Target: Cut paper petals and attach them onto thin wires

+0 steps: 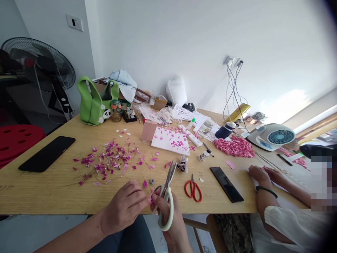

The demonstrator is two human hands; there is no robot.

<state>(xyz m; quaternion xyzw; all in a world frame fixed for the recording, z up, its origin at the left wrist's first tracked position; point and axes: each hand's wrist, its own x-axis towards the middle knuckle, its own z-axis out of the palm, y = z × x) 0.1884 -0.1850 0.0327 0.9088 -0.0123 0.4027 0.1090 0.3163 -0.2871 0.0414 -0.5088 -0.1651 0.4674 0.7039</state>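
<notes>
My right hand (167, 218) grips long scissors with pale green handles (165, 200), their blades (171, 172) pointing up and away from me over the wooden table (52, 193). My left hand (123, 207) sits close beside it, its fingertips pinching a small pink petal (150, 199) near the scissors. A scatter of magenta petals and thin wired stems (107, 161) lies on the table to the left. A small grey disc (152, 181) and a single magenta petal (144, 183) rest just beyond my left hand.
Red-handled scissors (193, 189), a black tablet (226, 184) and a black phone (46, 154) lie on the table. Farther back are a white board with pink flowers (170, 141), a heap of pink petals (234, 147), a green bag (96, 102) and a small fan (273, 137). A co-worker's hands (260, 174) rest at the right.
</notes>
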